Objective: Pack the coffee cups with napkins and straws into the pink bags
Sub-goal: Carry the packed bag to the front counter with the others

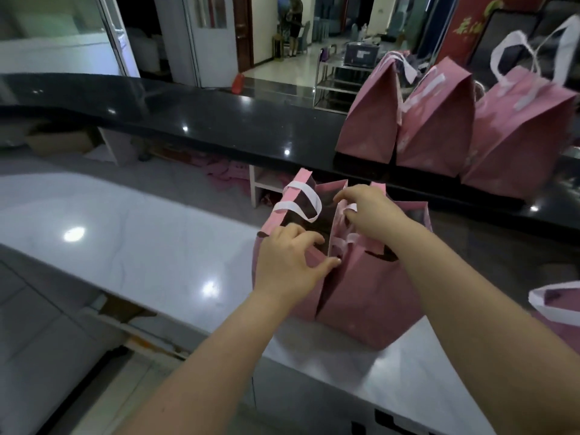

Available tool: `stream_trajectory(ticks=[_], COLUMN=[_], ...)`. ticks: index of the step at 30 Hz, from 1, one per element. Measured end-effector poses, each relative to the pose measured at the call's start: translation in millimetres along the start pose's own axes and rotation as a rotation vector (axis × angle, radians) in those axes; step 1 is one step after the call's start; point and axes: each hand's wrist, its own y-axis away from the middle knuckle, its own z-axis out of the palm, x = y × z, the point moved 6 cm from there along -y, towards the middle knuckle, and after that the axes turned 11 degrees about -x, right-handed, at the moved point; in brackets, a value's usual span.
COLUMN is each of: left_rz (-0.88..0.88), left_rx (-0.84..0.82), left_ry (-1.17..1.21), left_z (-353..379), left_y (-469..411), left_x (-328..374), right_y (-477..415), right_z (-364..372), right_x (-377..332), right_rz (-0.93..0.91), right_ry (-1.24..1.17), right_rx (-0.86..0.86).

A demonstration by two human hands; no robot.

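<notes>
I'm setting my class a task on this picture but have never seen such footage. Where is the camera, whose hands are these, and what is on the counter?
This is one picture from a camera worn on a person's head, looking down at their bare arms; no machine is involved. The left hand and right hand both grip the top of an open pink bag standing on the pale counter. Three more pink bags stand on the black ledge behind, and part of another bag shows at the right edge. No cups, napkins or straws are visible.
</notes>
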Motion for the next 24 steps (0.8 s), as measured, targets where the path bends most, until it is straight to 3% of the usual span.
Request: stream_trajectory(ticks=[3, 10, 16, 24], left_rz=[-0.114, -0.290, -0.450, -0.572], left_rx=[-0.004, 0.231, 0.379, 0.514], left_ry=[-0.079, -0.021, 0.030, -0.028], left_z=[19.3, 22.4, -4.1, -68.4], left_y=[2.3, 18.5, 26.4, 32.6], left_x=[5.4, -11.4, -42.0, -84.8], right_y=[-17.4, -70.0, -88.6, -87.8], right_z=[-3.1, -13.5, -2.4, -14.5], right_x=[15.8, 44.6, 34.2, -39.3], right_rz=[0.015, -0.026, -0.073, -0.339], right_ry=[0.107, 0.236, 0.216, -0.005], right_rx=[-0.046, -0.103, -0.064, 0.029])
